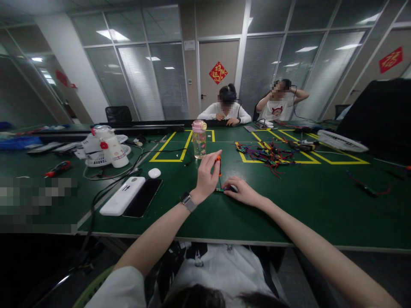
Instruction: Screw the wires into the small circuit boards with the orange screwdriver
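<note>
My left hand (206, 174) is raised above the green table, with its fingers around the orange and black handle of a screwdriver (219, 166). The screwdriver stands nearly upright, its thin shaft pointing down at a small green circuit board (219, 190). Low on the tabletop, my right hand (243, 192) pinches the board's right end, where a dark part shows under the fingers. Whether the tip sits in a screw is too small to tell.
A pink-lidded bottle (199, 143) stands just beyond my hands. Wired boards (268, 153) lie heaped at the right. A white power bank (123, 196), black phone (143, 197) and white case (154, 173) lie left. Two people sit across the table (305, 214).
</note>
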Demonstrator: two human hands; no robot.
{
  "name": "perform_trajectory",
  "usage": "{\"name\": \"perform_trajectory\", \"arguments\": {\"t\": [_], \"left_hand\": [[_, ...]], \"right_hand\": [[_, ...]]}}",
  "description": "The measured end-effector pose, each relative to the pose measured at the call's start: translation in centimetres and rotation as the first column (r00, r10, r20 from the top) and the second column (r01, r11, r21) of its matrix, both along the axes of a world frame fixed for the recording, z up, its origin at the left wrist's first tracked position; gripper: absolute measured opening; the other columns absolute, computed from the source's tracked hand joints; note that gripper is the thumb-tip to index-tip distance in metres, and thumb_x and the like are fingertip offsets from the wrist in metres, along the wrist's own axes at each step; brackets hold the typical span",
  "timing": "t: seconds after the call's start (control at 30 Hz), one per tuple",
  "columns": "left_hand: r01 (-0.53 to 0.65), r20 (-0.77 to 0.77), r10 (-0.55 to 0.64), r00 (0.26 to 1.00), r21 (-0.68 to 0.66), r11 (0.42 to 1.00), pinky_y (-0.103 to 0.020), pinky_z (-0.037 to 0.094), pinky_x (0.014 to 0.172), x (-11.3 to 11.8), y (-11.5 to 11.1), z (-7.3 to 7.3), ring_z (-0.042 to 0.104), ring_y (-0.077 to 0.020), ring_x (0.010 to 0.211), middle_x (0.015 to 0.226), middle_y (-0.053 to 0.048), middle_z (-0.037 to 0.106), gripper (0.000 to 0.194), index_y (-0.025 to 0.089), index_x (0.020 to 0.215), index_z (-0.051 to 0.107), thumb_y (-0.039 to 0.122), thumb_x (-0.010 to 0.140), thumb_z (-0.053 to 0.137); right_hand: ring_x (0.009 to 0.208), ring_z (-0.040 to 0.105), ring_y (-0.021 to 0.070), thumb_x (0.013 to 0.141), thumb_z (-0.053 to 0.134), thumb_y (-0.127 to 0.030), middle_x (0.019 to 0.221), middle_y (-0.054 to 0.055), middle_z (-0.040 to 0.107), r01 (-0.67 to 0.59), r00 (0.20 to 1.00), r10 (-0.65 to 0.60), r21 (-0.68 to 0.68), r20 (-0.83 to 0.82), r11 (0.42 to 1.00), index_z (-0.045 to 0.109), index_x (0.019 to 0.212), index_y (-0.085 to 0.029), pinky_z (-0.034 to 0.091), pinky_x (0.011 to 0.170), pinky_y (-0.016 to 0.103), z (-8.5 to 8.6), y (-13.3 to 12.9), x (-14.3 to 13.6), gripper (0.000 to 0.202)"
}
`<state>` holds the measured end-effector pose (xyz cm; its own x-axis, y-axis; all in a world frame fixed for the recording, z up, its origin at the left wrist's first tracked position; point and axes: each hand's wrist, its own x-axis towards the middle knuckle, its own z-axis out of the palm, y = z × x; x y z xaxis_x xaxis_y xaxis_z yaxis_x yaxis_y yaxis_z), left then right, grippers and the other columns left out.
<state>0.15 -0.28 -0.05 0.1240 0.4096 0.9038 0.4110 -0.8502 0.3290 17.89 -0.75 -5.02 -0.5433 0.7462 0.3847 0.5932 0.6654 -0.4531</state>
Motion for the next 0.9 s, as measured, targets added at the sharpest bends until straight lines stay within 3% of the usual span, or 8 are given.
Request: {"name": "perform_trajectory", "arguments": {"t": [0.37, 0.7, 0.9], "left_hand": [[0.001, -0.01, -0.001, 1.0, 0.001, 1.0, -0.035, 0.047, 0.095, -0.1, 0.24, 0.06, 0.058, -0.0178, 0.107, 0.114, -0.009, 0.062, 0.029, 0.018, 0.122, 0.056, 0.021, 0.096, 0.043], [-0.032, -0.008, 0.032, 0.999, 0.009, 0.999, -0.031, 0.047, 0.087, -0.24, 0.34, -0.01, 0.056, -0.0164, 0.092, 0.096, -0.006, 0.06, 0.025, 0.018, 0.116, 0.06, 0.025, 0.094, 0.051], [0.047, -0.008, -0.048, 0.999, -0.044, 0.998, -0.033, 0.044, 0.099, -0.26, 0.4, -0.09, 0.055, -0.017, 0.111, 0.118, -0.009, 0.06, 0.033, 0.018, 0.128, 0.052, 0.02, 0.098, 0.037]], "right_hand": [[0.083, 0.058, 0.0198, 0.082, 0.064, -0.018, 0.084, 0.006, 0.065, 0.002, 1.0, -0.002, -0.005, 0.009, 1.0, 0.067, 0.09, -0.017, 0.045, 0.079, 0.034, 0.12, -0.06, -0.01, 0.009], [0.083, 0.057, 0.0205, 0.082, 0.064, -0.018, 0.085, 0.006, 0.065, 0.006, 1.0, -0.006, -0.015, 0.011, 1.0, 0.068, 0.091, -0.017, 0.045, 0.079, 0.034, -0.25, 0.21, 0.11, 0.009], [0.083, 0.057, 0.0205, 0.083, 0.064, -0.018, 0.084, 0.006, 0.065, -0.005, 1.0, 0.005, -0.016, 0.006, 1.0, 0.067, 0.091, -0.017, 0.045, 0.079, 0.034, -0.18, 0.2, 0.12, 0.009]]}}
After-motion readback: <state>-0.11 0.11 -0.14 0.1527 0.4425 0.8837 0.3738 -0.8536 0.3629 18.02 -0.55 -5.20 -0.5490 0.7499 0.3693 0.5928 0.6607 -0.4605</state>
